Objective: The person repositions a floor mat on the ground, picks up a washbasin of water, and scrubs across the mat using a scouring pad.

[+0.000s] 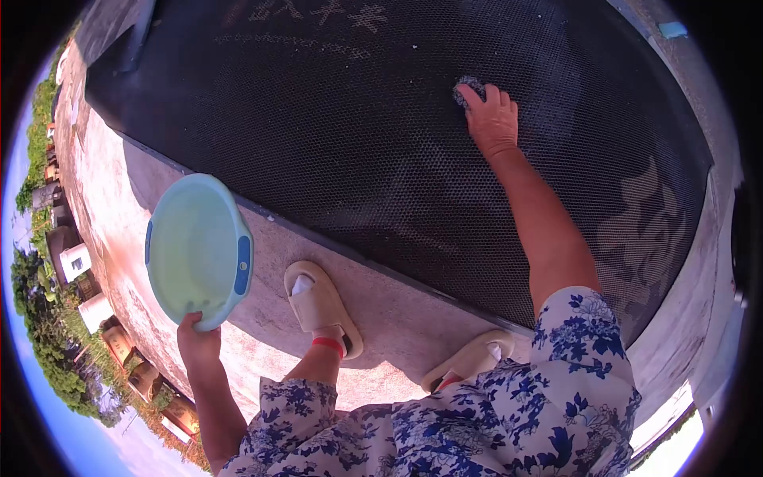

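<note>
A pale green plastic basin [191, 250] with blue side grips hangs tilted over the ground, its inside facing me. My left hand [199, 342] is closed on its lower rim, thumb on the inner side. A large dark mat [318, 135] with a honeycomb-like texture lies ahead of my feet, with light lettering at its far side. On this mat my right hand [493, 119] presses a grey, wiry scouring pad [463, 89], fingers curled over it. Whitish smears show on the mat near that hand.
My feet stand in beige slippers [322, 306] at the mat's near edge on rough concrete [381, 318]. A dark rod [141, 36] lies across the mat's far left corner. Planters [119, 346] and shrubs line the left. A small light-blue object [672, 30] sits at upper right.
</note>
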The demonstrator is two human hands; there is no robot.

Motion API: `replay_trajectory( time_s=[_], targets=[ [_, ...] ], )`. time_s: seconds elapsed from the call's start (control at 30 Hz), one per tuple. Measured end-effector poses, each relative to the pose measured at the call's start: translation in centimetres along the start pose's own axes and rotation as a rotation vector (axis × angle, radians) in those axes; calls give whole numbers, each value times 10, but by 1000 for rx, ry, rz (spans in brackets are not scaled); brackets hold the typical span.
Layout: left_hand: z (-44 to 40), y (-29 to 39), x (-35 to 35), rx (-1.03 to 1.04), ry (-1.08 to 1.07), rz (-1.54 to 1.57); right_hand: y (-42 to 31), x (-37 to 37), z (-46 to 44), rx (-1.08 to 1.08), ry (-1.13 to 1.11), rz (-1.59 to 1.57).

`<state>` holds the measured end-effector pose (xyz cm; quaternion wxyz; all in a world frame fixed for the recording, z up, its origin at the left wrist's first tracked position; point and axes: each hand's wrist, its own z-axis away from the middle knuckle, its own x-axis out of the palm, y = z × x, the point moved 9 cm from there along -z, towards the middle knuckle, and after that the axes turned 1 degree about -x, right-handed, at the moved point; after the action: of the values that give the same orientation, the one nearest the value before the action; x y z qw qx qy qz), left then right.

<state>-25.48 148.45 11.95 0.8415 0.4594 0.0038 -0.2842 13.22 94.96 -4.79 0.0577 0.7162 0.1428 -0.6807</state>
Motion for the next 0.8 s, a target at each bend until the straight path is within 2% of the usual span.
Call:
replay_trajectory(
  time_s=[0.03, 0.07, 0.13, 0.17, 0.27, 0.33, 0.37, 0.43, 0.47, 0.5, 0.53, 0.6, 0.63, 0.67, 0.73, 0.77, 0.8],
  targets=[
    [-5, -1, -4, 34, -35, -37, 52, -5, -2, 192, 28, 72],
    [-9, -1, -9, 70, -70, -74, 71, -9, 3, 209, 34, 85],
    [-11, -1, -7, 121, -114, -141, 128, -25, 31, 631, 95, 17],
    [-13, -4, -5, 132, -126, -163, 110, -20, 41, 471, 72, 23],
    [0, -6, 20, 113, -177, -192, -26, 12, 122, -106, -148, -21],
    [4, -3, 39, 85, -233, -196, -94, 8, 187, -319, -210, -220],
    [1, 1, 34, 119, -177, -274, -87, 11, 200, -281, -213, -219],
    [-2, 6, 40, 148, -167, -384, -110, -12, 245, -721, -133, -356],
    [-3, 3, 42, 38, -195, -78, -76, -12, 237, -656, -123, -333],
    [-4, -2, 43, -78, -207, 232, -30, -16, 211, -428, -115, -242],
    [-15, -3, 34, -111, -185, 223, 32, -16, 191, -152, -27, -53],
    [6, -1, 47, -81, -170, 154, 148, -36, 176, 304, -143, 78],
    [13, 2, 51, -47, -140, 102, 192, -48, 184, 460, -32, 148],
    [13, 3, 51, -33, -166, 80, 197, -48, 188, 474, -32, 149],
    [-2, 2, 40, -35, -186, 61, 222, -65, 216, 908, 134, 68],
    [-12, 4, 37, -37, -194, 49, 184, -55, 210, 689, 46, 55],
    [-12, 7, 42, -33, -205, 43, 126, -45, 206, 379, -44, 75]
  ],
)
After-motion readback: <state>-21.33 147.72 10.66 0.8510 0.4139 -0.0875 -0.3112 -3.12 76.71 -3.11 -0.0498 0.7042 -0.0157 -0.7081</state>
